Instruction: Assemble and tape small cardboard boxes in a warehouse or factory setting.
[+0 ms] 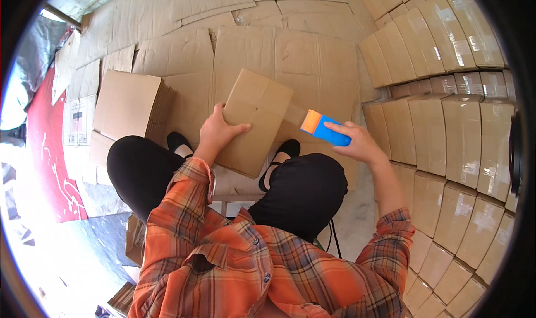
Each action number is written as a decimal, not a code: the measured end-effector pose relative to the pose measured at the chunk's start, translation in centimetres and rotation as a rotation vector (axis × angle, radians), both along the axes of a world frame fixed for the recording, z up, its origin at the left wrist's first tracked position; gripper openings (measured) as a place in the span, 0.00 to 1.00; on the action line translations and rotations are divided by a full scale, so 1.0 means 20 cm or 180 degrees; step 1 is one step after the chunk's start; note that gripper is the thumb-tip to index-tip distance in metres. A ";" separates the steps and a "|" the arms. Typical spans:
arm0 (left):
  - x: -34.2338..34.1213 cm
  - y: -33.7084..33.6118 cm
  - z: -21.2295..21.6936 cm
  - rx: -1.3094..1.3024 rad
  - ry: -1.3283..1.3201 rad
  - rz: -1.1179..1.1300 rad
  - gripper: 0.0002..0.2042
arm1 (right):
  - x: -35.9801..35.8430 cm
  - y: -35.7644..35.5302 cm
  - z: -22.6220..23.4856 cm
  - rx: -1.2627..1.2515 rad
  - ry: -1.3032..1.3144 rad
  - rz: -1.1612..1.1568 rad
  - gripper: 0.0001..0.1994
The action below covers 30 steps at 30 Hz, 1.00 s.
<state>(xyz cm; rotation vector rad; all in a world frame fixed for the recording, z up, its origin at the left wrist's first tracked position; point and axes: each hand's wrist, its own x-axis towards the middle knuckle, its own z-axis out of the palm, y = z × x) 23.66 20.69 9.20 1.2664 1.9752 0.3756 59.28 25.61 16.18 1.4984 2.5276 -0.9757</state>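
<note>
So the left hand (219, 133) is flat on top of a small brown cardboard box (254, 120), fingers spread over its near edge and thumb along the side, pressing it rather than gripping around it. The box sits tilted just above the knees, between the two black shoes (288, 148). The right hand (360, 142) is wrapped around a blue tape dispenser (325, 129) with an orange end, held at the box's right edge, with a strip of brown tape running from it onto the box.

To the left there's a stack of flat folded cartons (129, 105), plain brown, lying on the flattened cardboard sheets (290, 50) that cover the floor. Further left a few white-faced cartons with dark print (79, 120) lie flat beside a red mat (47, 145) with white markings. The whole right side is a wall of sealed boxes (446, 134), same size, each with a shiny clear tape strip down the middle, stacked in tight rows curving from top right to bottom right, close beside the right forearm. A black cord (334, 237) hangs by the right knee.
</note>
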 end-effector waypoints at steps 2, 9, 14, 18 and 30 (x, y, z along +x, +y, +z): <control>0.00 0.00 0.00 0.0019 -0.0014 0.0021 0.45 | -0.01 0.01 -0.15 -0.0074 0.0025 -0.0025 0.30; 0.00 0.02 -0.02 0.0015 -0.0019 -0.0084 0.45 | -0.15 0.09 -0.43 -0.0250 0.0553 -0.0127 0.32; -0.03 0.03 -0.04 0.0146 -0.0091 -0.0121 0.45 | -0.22 0.26 -0.39 -0.0454 0.0358 0.0143 0.31; -0.04 0.00 -0.03 0.0150 -0.0076 -0.0087 0.45 | -0.41 0.31 -0.27 -0.1285 0.0111 -0.0045 0.29; -0.09 0.01 -0.03 0.0245 -0.0129 -0.0123 0.41 | -0.72 0.13 0.08 0.0150 -0.1669 0.1485 0.49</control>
